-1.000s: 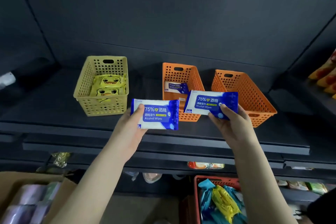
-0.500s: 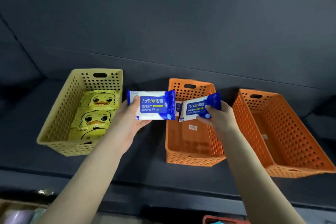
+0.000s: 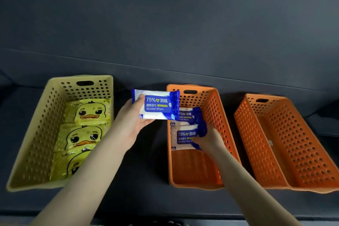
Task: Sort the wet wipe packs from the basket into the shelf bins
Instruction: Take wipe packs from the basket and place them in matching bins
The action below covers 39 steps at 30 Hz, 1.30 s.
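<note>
Left hand (image 3: 132, 124) pinches alcohol wipe pack (image 3: 156, 105) by left end, thumb on top; pack held above shelf gap between yellow bin (image 3: 36, 134) and middle orange bin (image 3: 192, 169), right end over orange rim. Right hand (image 3: 207, 139) inside middle orange bin, fingers curled round second alcohol pack (image 3: 183, 136) on bin floor, just in front of third pack (image 3: 189, 114). Duck wipe packs (image 3: 88, 112) lie in yellow bin.

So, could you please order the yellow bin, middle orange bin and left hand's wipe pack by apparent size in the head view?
1. Yellow bin, though lens skew may enlarge it.
2. Middle orange bin.
3. Wipe pack in left hand.
</note>
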Available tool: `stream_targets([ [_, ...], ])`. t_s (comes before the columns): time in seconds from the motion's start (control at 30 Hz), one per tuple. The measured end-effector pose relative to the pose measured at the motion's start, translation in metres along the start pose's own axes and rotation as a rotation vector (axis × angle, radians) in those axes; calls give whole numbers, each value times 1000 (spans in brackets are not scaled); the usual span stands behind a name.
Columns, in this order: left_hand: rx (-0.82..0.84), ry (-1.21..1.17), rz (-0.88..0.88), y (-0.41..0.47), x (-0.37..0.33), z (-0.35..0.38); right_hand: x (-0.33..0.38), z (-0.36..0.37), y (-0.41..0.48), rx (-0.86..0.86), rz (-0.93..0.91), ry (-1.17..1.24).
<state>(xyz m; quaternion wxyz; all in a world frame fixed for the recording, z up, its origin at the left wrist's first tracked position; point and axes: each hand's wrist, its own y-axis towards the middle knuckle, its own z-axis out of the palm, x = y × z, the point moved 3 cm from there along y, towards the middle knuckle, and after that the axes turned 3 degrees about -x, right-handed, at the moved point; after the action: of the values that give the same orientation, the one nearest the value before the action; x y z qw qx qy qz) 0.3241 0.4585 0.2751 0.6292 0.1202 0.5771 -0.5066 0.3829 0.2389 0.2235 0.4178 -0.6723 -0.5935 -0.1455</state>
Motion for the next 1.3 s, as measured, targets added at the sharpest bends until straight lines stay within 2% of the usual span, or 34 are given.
stream_targets([
  [0.1, 13, -1, -39, 11, 1, 2, 4, 4, 3, -80, -89, -126],
  [0.2, 30, -31, -96, 20, 4, 1, 4, 11, 6, -63, -80, -214],
  [0.3, 48, -51, -111, 25, 6, -1, 4, 15, 6, -73, -110, -463],
  [0.37, 44, -56, -101, 26, 9, -1, 7, 16, 5, -96, -204, -621],
  [0.47, 52, -100, -86, 26, 11, 0, 10, 19, 6, -30, -253, -647],
  [0.67, 50, -88, -113, 28, 12, 0, 8, 7, 9, 52, -154, -344],
  [0.7, 71, -87, -116, 26, 12, 2, 13, 2, 7, 43, -132, -196],
  [0.77, 105, -69, -96, 22, 12, 5, 27, -8, -3, 49, -30, 287],
  [0.8, 113, -49, -71, 20, 12, 7, 35, -13, -9, 101, -5, 516],
  [0.83, 117, -7, -34, 17, 13, 9, 42, -17, -15, 166, -19, 641],
  [0.93, 151, 154, 88, 2, 17, 21, 57, -21, -31, 299, -84, 655],
  [1.07, 237, 351, 165, -9, 27, 35, 60, -40, -40, 116, -146, 658],
  [1.13, 286, 504, 163, -8, 33, 35, 55, -61, -45, -29, -209, 555],
  [1.2, 330, 498, 92, -9, 38, 34, 49, -77, -48, -105, -263, 196],
  [1.3, 406, 447, 28, -14, 49, 32, 33, -67, -47, 67, -172, -251],
])
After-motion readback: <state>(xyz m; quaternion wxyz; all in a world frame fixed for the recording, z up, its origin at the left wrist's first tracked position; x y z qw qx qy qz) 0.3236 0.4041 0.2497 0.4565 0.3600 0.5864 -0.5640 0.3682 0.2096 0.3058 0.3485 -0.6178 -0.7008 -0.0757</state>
